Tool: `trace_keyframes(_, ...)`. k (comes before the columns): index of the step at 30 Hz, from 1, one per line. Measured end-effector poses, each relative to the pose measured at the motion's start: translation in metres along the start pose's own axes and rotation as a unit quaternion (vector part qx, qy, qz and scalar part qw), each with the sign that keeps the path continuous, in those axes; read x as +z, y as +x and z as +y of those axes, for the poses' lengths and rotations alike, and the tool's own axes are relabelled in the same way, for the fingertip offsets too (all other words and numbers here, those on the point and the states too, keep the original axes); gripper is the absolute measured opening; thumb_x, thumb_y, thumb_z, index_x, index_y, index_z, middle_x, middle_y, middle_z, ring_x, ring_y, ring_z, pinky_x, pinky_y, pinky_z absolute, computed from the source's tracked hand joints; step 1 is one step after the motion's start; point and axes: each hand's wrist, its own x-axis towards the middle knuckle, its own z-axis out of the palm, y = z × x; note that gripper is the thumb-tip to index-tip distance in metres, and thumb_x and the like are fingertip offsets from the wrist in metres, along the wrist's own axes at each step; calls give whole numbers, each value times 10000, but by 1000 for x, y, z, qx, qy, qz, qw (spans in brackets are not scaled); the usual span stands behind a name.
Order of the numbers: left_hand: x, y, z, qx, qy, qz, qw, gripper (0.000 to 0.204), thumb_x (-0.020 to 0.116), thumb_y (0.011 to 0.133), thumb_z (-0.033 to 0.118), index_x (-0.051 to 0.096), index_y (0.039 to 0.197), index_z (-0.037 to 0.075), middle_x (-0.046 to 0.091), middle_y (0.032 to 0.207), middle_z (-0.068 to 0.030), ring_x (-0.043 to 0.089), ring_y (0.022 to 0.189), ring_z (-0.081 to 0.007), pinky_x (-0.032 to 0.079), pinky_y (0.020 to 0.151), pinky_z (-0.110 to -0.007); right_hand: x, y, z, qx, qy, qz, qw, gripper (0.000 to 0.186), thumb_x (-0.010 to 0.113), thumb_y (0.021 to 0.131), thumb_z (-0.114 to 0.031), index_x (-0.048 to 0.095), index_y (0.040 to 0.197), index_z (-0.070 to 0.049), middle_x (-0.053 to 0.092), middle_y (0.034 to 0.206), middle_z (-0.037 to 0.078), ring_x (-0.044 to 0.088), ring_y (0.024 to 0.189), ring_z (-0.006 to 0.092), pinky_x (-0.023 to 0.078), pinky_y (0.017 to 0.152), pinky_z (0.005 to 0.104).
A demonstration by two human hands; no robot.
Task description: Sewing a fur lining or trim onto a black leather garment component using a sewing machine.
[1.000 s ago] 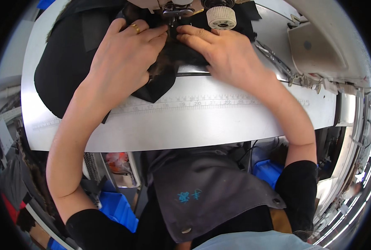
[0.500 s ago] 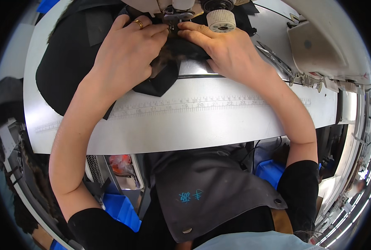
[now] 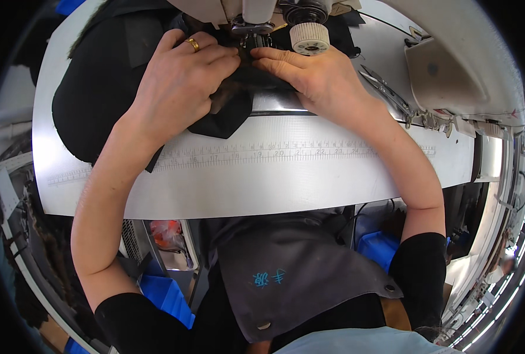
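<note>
Black fabric (image 3: pixel 88 103) spreads over the left of the machine bed, and its near part runs under my hands to the sewing machine's presser foot (image 3: pixel 256 41). Bent, with a gold ring on one finger, my left hand (image 3: pixel 183 79) grips the fabric just left of the foot. A brownish, fur-like patch shows beside its thumb side. On the other side my right hand (image 3: pixel 327 82) has its thumb tucked below and its fingertips pressed together on the fabric edge, close in front of the foot. The fabric under both palms is hidden.
Above my right hand hangs a white numbered dial (image 3: pixel 309 38). Metal scissors (image 3: pixel 386 91) lie right of my right wrist, near the machine's pale body (image 3: pixel 451 65). A ruler scale (image 3: pixel 262 153) crosses the silvery table. Blue bins (image 3: pixel 168 300) stand below the table edge.
The view has shifted slightly. Both hands sit a little nearer to me relative to the presser foot, and more of the foot shows between them. Both still hold the fabric.
</note>
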Motion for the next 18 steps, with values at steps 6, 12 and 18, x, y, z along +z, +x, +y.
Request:
trace_keyframes(6, 2, 1, -2, 3, -18, 6, 1000, 351, 639, 669, 16, 650, 1014, 76, 654, 1050, 1, 542, 1066, -174, 366, 908, -337, 0, -2, 2, 4, -5, -5, 1000, 378, 667, 681, -90, 679, 1056, -131, 666, 1080, -41, 523, 747, 164, 467, 647, 282)
trace_keyframes(12, 2, 0, -2, 3, 10, 18, 1000, 395, 654, 657, 37, 637, 1048, 94, 626, 1115, -19, 524, 1105, -200, 355, 949, -357, 2, -1, 4, 10, -9, 25, 1000, 372, 645, 687, -50, 676, 1048, -135, 660, 1087, -47, 540, 842, 181, 436, 799, 320)
trace_keyframes(18, -61, -44, 13, -128, -89, 27, 987, 531, 741, 705, 198, 596, 1204, 91, 580, 1261, -77, 434, 1276, -283, 267, 1079, -399, -36, -25, -39, -4, 97, 92, 991, 372, 661, 678, -86, 639, 1050, -89, 632, 1122, 42, 523, 1090, 248, 389, 898, 385)
